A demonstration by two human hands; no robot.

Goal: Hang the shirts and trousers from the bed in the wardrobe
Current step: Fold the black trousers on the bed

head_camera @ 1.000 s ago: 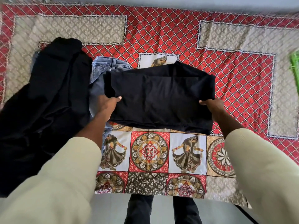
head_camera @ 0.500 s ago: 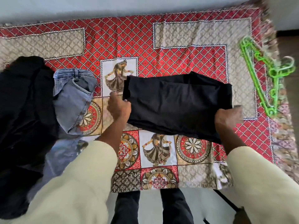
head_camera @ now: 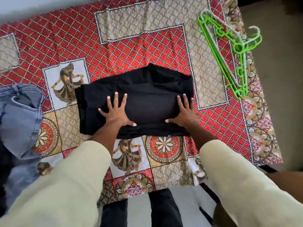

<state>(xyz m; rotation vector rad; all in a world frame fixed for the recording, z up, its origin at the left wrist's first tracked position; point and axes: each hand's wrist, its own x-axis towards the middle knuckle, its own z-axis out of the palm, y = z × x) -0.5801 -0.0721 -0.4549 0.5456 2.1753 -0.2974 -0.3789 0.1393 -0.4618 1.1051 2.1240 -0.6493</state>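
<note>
A folded black garment (head_camera: 139, 89) lies flat on the patterned red bedspread (head_camera: 131, 46) in the middle of the view. My left hand (head_camera: 116, 112) presses on its left half with fingers spread straight. My right hand (head_camera: 184, 112) presses flat on its right half, fingers reaching the right edge. Blue jeans (head_camera: 19, 112) lie crumpled at the left edge of the bed. A bunch of green plastic hangers (head_camera: 229, 53) rests on the bed's right side, hooks pointing right.
The bed's near edge runs along the bottom, with my dark-trousered legs (head_camera: 141, 210) standing against it. Bare floor (head_camera: 278, 79) shows past the bed's right edge. A dark cloth (head_camera: 3, 161) peeks in at the far left.
The black garment, held up by its ends before, now lies on the bedspread further right. Both hands let go of its ends and press flat on top. The view shifted right.
</note>
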